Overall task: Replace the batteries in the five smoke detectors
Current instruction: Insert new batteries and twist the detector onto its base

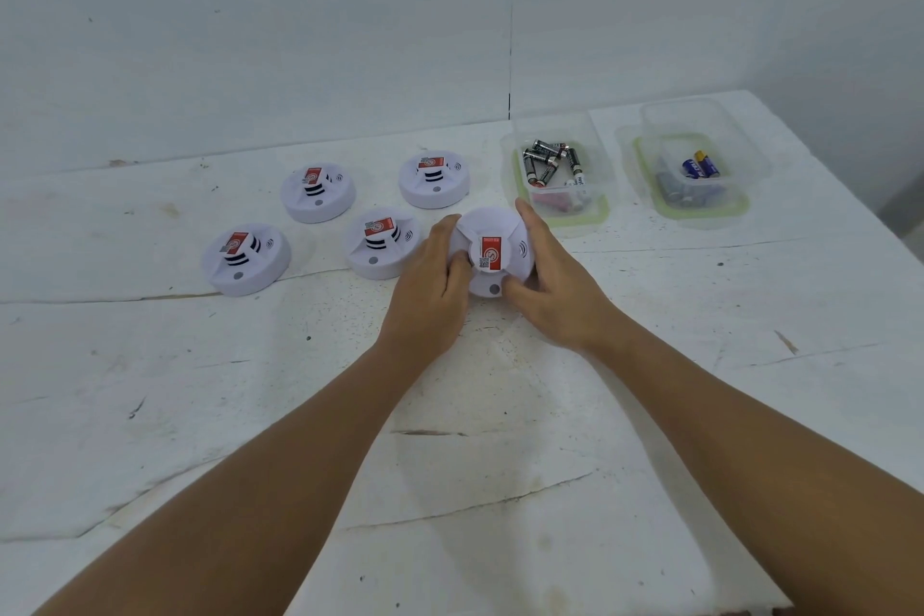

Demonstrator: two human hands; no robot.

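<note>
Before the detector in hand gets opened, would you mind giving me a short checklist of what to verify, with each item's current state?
1. Both hands on the work: left hand and right hand grip the held detector on opposite sides: ok.
2. Detector faces up, red label visible, cover not yet off: ok.
3. The other four detectors, such as the nearest detector, sit apart on the table: ok.
4. Black batteries in the near container within easy reach: ok.
5. Blue batteries in the far container present: ok.
6. Which container holds fresh cells: cannot tell.
</note>
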